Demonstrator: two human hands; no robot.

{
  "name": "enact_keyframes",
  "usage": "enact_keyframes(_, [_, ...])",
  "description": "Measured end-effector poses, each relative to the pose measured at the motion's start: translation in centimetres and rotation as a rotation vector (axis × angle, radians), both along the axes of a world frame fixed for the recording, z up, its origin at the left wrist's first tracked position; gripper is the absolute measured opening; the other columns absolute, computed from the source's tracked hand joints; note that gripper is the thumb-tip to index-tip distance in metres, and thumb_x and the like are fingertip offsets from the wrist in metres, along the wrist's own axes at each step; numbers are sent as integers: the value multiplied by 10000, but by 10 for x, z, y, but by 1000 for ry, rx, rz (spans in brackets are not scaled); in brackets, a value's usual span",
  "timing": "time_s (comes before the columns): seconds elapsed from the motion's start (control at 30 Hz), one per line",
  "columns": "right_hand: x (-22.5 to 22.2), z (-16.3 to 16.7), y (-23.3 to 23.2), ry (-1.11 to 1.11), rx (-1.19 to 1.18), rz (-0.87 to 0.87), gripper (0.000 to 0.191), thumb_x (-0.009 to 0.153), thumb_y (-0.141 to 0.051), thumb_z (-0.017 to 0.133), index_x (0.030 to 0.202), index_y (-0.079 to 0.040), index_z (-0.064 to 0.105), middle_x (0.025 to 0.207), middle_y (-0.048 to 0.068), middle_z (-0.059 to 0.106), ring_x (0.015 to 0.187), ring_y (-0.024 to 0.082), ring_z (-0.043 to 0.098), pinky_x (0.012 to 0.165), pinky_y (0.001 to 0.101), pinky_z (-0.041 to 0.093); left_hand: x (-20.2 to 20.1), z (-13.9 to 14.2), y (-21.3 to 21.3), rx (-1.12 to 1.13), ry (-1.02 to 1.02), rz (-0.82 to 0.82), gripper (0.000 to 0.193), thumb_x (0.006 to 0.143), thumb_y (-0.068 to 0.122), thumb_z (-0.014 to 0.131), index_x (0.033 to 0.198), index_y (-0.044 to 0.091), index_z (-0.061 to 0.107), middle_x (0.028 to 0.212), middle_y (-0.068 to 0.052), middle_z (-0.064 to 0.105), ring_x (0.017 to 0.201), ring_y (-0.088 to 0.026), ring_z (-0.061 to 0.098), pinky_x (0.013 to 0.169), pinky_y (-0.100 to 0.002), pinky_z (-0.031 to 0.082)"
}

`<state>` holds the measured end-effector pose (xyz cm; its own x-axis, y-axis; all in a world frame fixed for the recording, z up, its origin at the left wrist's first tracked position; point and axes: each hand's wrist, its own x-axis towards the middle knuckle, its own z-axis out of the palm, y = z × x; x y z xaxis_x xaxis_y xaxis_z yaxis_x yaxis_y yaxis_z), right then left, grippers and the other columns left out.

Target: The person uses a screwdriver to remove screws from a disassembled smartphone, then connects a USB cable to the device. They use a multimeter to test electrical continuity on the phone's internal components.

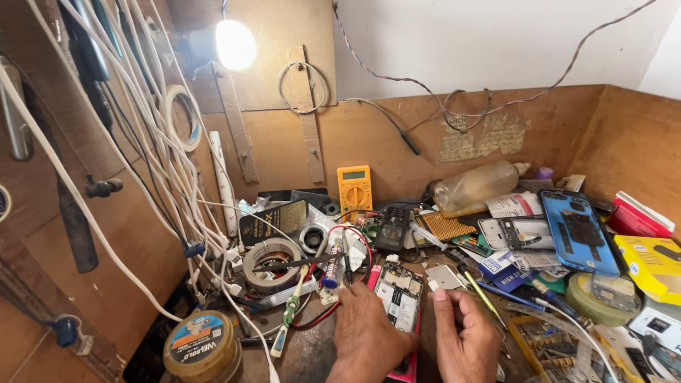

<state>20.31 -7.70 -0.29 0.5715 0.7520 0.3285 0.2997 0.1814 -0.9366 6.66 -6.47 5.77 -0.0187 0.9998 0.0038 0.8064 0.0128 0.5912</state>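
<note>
My left hand rests on an opened mobile phone with its circuit board exposed, lying on a pink backing at the front of the bench. My right hand pinches a small silvery metal plate between thumb and forefinger, just right of the phone. Red and black probe leads lie just left of my left hand. A yellow multimeter leans against the back board.
A tape roll and a round tin sit at left under hanging white cables. A blue phone case, yellow box, plastic bottle and several phone parts crowd the right. A bright lamp hangs above.
</note>
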Motion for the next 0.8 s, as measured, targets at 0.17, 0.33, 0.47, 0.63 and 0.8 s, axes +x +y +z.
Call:
enact_keyframes(0.17, [2,-2,1,20,-2,-40,271,964,-257,682,1014,4,737,764,107,783,711,119,704,678,296,545,-8,-19,24,-54,-82,-82,760,517,353,999,1076,-17,641,1054,-194,716,1002,-323,696,905,-403,564])
enact_keyframes(0.33, [7,-14,6,-13,84,-107,237,946,-181,690,1105,-7,717,713,94,732,632,118,652,610,271,513,-25,-43,58,-412,-545,-181,475,648,250,931,980,-31,742,828,-184,742,584,-275,668,508,-371,466])
enact_keyframes(0.47, [15,-27,10,60,223,-119,236,963,-162,691,1141,-6,700,748,57,700,631,93,616,591,230,491,-38,-47,69,-519,-871,-118,400,777,133,881,1075,-6,654,870,-117,737,658,-201,693,537,-348,556])
enact_keyframes(0.63, [19,-40,19,-1,238,-136,238,910,-141,747,1108,-9,751,686,27,688,612,61,597,579,209,461,-40,-39,79,-363,-1364,-240,313,922,92,700,1195,-53,655,965,-133,787,806,-206,776,687,-370,668])
enact_keyframes(0.8, [21,-44,31,81,135,14,247,883,-127,768,1091,4,781,727,87,781,644,98,670,612,231,503,-26,-47,80,-265,-1591,-254,283,888,50,628,1163,-17,630,967,-140,767,800,-245,769,651,-424,665])
